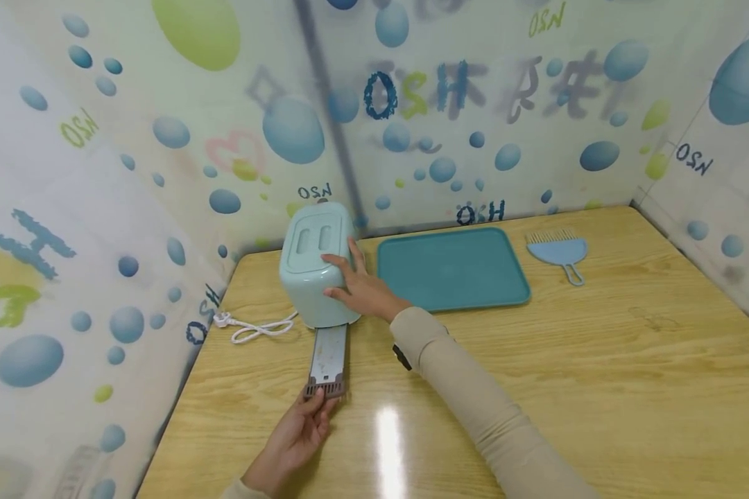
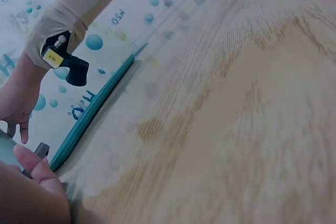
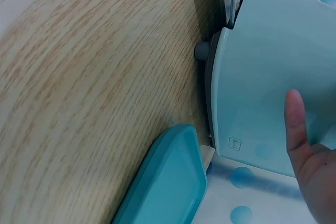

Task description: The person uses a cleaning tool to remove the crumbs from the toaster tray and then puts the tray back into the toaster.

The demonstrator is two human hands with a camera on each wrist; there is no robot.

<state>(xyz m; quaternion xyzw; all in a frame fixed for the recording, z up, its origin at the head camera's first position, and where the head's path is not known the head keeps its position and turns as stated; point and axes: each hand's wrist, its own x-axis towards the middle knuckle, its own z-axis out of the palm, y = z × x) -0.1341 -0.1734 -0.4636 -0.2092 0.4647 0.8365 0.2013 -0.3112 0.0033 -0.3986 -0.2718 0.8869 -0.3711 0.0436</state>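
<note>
A pale blue two-slot toaster [image 1: 315,294] stands at the left of the wooden table. From its near end a metal crumb tray [image 1: 329,352] sticks well out, with small brown specks on it. My left hand [image 1: 295,435] pinches the tray's brown slotted end, thumb on top. My right hand [image 1: 369,290] rests with spread fingers against the toaster's right side and top edge. In the right wrist view, its thumb lies straight along the toaster's side wall [image 3: 257,82]. The left wrist view shows only part of the left hand [image 2: 44,192], beside a dark tray end.
A teal serving tray [image 1: 452,269] lies flat right of the toaster. Farther right is a light blue brush [image 1: 557,251] with pale bristles. A bundled white cord with plug [image 1: 257,328] lies left of the toaster. Patterned curtains [image 1: 412,159] hang behind the table.
</note>
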